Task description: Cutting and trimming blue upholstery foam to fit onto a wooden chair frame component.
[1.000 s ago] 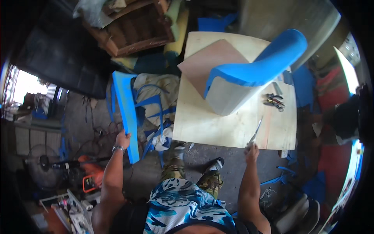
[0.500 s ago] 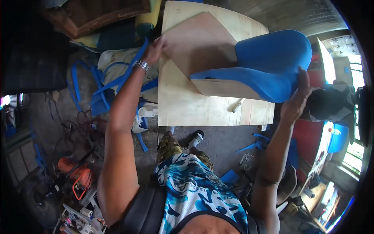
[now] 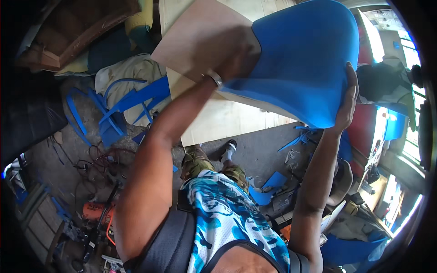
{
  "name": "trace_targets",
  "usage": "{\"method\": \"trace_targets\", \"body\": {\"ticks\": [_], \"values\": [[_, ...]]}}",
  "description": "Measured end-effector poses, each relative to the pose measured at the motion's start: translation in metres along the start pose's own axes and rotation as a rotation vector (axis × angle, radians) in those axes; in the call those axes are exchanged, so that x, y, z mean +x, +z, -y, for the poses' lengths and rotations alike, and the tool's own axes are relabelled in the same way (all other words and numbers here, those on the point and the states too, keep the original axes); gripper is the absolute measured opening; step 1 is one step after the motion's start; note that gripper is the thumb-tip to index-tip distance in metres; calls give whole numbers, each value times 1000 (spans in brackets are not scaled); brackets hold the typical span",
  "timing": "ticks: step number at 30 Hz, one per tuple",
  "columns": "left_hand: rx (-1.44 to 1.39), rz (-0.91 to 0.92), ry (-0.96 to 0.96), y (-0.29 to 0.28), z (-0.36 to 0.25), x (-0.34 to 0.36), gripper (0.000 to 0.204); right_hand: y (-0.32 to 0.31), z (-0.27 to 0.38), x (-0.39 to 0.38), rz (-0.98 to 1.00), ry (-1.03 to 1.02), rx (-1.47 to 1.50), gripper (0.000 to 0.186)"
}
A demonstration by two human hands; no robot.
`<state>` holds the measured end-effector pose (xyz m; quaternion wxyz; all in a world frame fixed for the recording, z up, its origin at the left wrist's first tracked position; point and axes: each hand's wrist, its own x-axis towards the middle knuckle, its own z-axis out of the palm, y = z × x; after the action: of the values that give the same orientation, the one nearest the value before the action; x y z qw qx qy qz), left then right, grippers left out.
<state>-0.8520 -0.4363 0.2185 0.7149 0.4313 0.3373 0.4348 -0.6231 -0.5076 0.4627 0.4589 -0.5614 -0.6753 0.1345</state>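
Observation:
A blue curved chair shell (image 3: pixel 305 59), apparently fabric-covered, stands tilted over the pale wooden tabletop (image 3: pixel 214 120). My right hand (image 3: pixel 348 102) grips its right edge, fingers lying along the outside of the blue cover. Beside the shell's left edge is my left hand (image 3: pixel 236 61), dark and smeared by motion, so its fingers cannot be made out. Under that hand lies a flat brown board (image 3: pixel 198 41), partly covered by the shell. The shell's far side runs up to the top of the picture.
Blue offcuts (image 3: pixel 136 100) and pale cloth (image 3: pixel 125 75) lie left of the table. A wooden frame (image 3: pixel 77 36) stands at the far left. An orange machine (image 3: pixel 95 210) and reddish hoses (image 3: pixel 102 161) are on the floor. More blue scraps (image 3: pixel 273 182) lie near my feet. Another person (image 3: pixel 382 82) is at right.
My left hand has moved right, from the board's left edge to beside the shell. The shell has tilted, showing more blue surface, with my right hand still on its edge. The view has shifted.

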Motion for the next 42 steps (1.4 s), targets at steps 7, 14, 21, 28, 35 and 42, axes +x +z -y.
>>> {"method": "trace_targets", "body": {"ticks": [7, 14, 21, 28, 35, 42], "values": [[-213, -607, 182, -73, -16, 9, 77, -1, -7, 2, 11, 42, -11, 57], [81, -252, 24, -36, 24, -15, 64, -9, -25, 7, 87, -114, -24, 49], [-145, -659, 148, -21, 67, -28, 57, -9, -30, 11, 93, -116, -4, 45], [336, -374, 85, -80, 25, -57, 77, -16, -40, 8, 132, 113, 492, 56], [-207, -621, 183, -134, -161, -111, 105, 10, -69, -73, 61, 621, 739, 86], [-173, -683, 243, -73, -163, -63, 111, 79, -67, -132, 292, 743, 734, 98]]}}
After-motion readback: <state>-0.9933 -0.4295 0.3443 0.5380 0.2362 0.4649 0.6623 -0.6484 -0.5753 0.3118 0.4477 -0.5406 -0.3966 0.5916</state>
